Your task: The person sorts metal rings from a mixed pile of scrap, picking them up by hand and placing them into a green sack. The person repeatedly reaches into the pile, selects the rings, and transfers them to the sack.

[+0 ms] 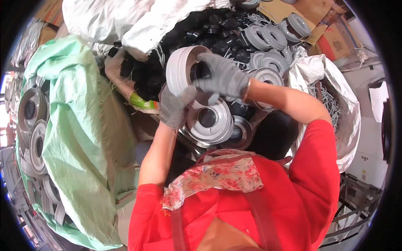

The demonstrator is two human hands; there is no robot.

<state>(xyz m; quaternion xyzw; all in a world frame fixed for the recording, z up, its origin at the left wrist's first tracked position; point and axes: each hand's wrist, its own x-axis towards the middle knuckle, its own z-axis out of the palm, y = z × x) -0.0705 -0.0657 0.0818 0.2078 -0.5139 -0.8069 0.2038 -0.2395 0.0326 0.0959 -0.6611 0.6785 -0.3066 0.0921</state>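
My left hand [176, 108], in a grey knit glove, grips the lower side of a light grey plastic fitting [176, 69] with a ribbed round wall. The fitting is tipped so that its opening faces right. My right hand [221, 73], also gloved and slightly blurred, has its fingers at that opening, around a black plastic cap [201, 71]. How far the cap sits inside cannot be told. Just below the hands lies a grey flanged fitting [209, 120] with a black centre. A similar fitting [238, 133] rests beside it, partly covered.
Loose black caps [216, 29] are heaped ahead, with grey rings [267, 36] to their right. A green woven sack [75, 131] holding grey fittings [33, 109] stands left. White sacks [103, 22] lie ahead; another white sack [348, 125] holds plastic scraps [326, 100] at right.
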